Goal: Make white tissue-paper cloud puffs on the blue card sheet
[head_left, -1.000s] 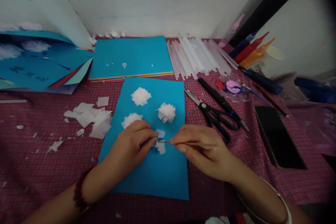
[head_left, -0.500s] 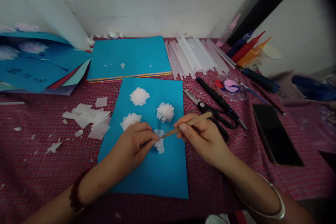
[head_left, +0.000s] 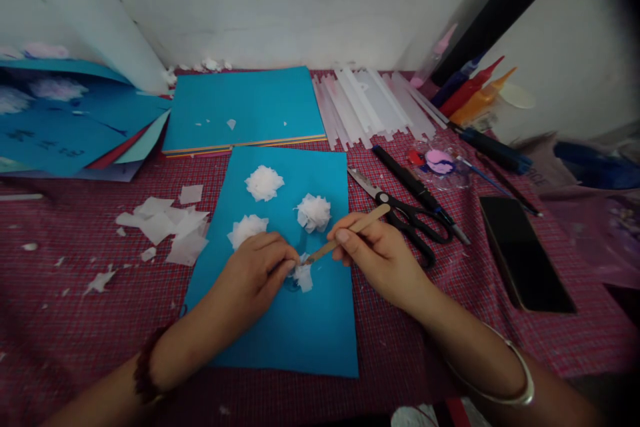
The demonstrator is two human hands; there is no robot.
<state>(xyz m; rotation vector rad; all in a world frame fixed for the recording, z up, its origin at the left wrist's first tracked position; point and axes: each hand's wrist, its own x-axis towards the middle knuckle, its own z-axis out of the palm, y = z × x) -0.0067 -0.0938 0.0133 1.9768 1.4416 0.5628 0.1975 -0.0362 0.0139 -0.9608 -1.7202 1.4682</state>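
Observation:
A blue sheet of paper lies on the checked cloth, bearing three ruffled white paper puffs, one of them the puff at right. Below that puff are small white tissue pieces, with a dark wet-looking patch beside them. My left hand is pinched at these pieces; what its fingertips hold is hidden. In my right hand is a flat wooden craft stick, gripped between thumb and fingers. Its lower tip meets the tissue close to my left fingertips.
Loose tissue squares lie to the left. A stack of coloured paper and translucent glue sticks are at the back. On the right are scissors, a black pen-like tool, a phone and paint bottles.
My right hand has turned the craft stick from nearly level and edge-on to a slant with its flat side showing. My left hand stays at the tissue, and the view has shifted slightly.

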